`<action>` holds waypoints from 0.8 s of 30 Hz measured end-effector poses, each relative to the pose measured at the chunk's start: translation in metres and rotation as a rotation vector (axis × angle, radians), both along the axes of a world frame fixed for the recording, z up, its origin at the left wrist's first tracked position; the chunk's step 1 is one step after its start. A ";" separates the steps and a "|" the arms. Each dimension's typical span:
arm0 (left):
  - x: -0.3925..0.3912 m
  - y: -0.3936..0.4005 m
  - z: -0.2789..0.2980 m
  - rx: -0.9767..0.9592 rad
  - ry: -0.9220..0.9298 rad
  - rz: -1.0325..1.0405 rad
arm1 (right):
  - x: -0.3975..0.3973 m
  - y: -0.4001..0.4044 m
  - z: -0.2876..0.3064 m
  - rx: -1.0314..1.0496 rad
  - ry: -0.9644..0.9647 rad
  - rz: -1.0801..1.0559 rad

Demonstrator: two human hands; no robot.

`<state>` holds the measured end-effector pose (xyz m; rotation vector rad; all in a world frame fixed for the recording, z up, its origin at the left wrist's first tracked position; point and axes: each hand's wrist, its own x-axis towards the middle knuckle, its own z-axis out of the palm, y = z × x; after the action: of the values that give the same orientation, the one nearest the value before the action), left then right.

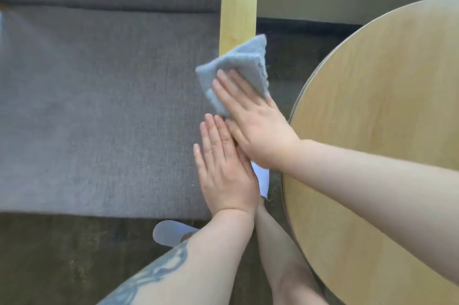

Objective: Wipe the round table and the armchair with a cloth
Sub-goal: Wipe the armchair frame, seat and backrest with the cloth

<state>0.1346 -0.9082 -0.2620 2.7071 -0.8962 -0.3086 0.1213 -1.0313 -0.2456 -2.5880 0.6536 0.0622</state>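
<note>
Grey armchair [99,111] beside round table [387,131]. Right hand [250,121], fingers flat, presses cloth [238,69] on wooden armrest [238,7]; left hand [223,165] flat, empty. Risk: unclamped cloth slipping off narrow rail.

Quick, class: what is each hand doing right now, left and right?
Left hand: open, flat on the armrest, holding nothing.
Right hand: open, fingers flat, pressing the grey cloth onto the armrest, not gripping it.
</note>
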 end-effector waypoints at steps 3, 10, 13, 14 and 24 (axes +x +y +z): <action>-0.003 0.000 0.002 0.017 -0.001 -0.044 | -0.014 -0.029 -0.001 -0.032 -0.003 0.374; -0.003 0.001 0.004 0.037 0.026 -0.061 | 0.038 -0.037 -0.006 -0.060 -0.027 0.006; -0.002 0.000 0.004 0.052 0.032 -0.071 | 0.018 -0.065 -0.002 -0.058 -0.012 0.446; -0.001 0.000 0.005 0.061 0.029 -0.073 | 0.030 -0.093 -0.001 -0.058 0.007 0.453; -0.002 -0.001 0.005 0.052 0.029 -0.075 | 0.064 -0.075 -0.021 -0.059 -0.258 -0.200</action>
<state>0.1328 -0.9089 -0.2574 2.7129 -0.9962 -0.3901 0.1854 -1.1064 -0.2666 -2.5121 0.8213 -0.3538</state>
